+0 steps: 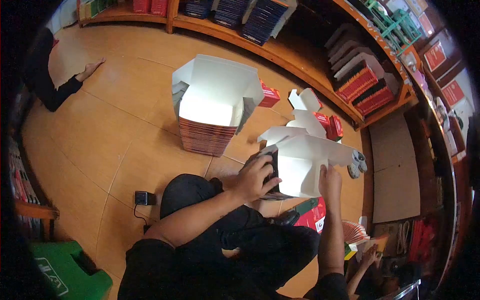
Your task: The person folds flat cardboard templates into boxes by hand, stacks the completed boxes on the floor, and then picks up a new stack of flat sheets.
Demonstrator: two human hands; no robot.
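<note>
In front of my crossed legs is an open paperboard box (295, 170), white inside with its flaps standing up and outward. My left hand (259, 179) is wrapped over its dark left side, fingers on the panel and thumb toward the opening. At the right side, my right hand (330, 184) has its fingers closed on the box's edge. Beyond my left hand stands a tall stack of nested boxes (210, 136), their outer edges reddish-brown and the top one open. Parts of the held box's outside are hidden by my hands.
Small red boxes (334, 128) and white open flaps lie behind the held box. A wooden shelf (295, 55) holds stacked flat cartons. Patterned shoes (356, 165) sit at right, a black adapter (145, 198) at left. Another person's hand (370, 257) shows lower right; a green stool-like object (75, 272) lower left.
</note>
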